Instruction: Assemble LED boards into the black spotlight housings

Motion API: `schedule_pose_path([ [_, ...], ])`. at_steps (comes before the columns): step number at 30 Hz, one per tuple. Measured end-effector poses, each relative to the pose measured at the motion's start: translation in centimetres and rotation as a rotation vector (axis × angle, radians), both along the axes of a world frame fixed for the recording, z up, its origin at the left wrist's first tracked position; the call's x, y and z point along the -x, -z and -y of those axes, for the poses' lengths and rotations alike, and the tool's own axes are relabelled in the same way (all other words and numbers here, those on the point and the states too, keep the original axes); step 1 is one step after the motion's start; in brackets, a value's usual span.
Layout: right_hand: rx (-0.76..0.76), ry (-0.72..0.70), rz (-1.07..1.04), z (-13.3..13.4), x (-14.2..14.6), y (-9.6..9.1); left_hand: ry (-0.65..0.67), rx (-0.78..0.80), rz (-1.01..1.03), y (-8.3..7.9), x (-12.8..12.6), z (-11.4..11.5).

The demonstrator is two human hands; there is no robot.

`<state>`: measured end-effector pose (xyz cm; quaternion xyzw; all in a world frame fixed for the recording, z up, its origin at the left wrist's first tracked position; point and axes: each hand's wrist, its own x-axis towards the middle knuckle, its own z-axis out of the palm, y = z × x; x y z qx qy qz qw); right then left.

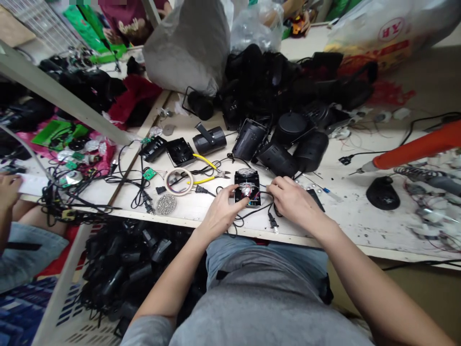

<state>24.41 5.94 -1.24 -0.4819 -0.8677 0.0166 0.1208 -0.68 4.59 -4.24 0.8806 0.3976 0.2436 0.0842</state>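
Note:
A small black box-shaped lamp housing (247, 185) with a round part and wires inside rests on the white workbench (353, 216) near its front edge. My left hand (220, 211) grips its left side with fingers curled around it. My right hand (293, 199) touches its right side, fingers pinched on the black cable there. A black power cord with a plug (272, 222) trails from the housing toward the bench edge.
Yellow-handled cutters (207, 169), a tape roll (178, 181) and a round metal mesh (166, 203) lie left of the housing. A heap of black lamp housings (284, 139) sits behind. An orange tool (414, 150) lies right. Another person's hand (9, 190) is at far left.

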Motion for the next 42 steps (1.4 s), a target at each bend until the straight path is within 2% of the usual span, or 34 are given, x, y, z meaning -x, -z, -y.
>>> schedule_pose_path([
  [6,-0.098,0.142,-0.003,-0.1,-2.2,-0.9,-0.015,0.018,0.065,0.4,0.4,0.1],
  [11,-0.018,0.0,0.13,0.0,-2.0,-1.2,-0.019,0.028,0.052,0.2,0.2,0.0],
  [14,0.01,-0.024,0.133,0.1,-1.4,-1.3,-0.021,0.029,0.052,0.1,0.1,0.0],
  [16,-0.003,0.011,0.033,0.4,-1.0,-1.5,-0.015,0.028,0.064,0.1,0.1,0.0],
  [19,0.037,0.191,-0.325,1.4,0.0,-1.9,-0.017,0.047,0.064,0.1,0.0,0.1],
  [22,0.244,0.41,-0.569,2.9,1.8,-1.5,-0.027,0.06,0.037,0.1,-0.2,0.2],
  [25,0.378,0.5,-0.671,4.6,3.3,-0.4,-0.048,0.056,0.031,0.2,-0.4,0.3],
  [29,0.296,0.535,-0.809,6.1,4.1,0.6,-0.081,0.036,0.051,0.3,-0.8,0.5],
  [34,0.242,0.604,-0.828,5.3,4.2,0.9,-0.128,0.014,0.05,-0.1,-1.8,0.6],
  [37,0.201,0.596,-0.746,4.2,4.4,1.2,-0.15,0.003,0.056,-0.2,-2.2,0.5],
  [42,0.08,0.46,-0.51,3.3,4.7,1.2,-0.176,-0.008,0.095,0.1,-2.0,0.1],
])
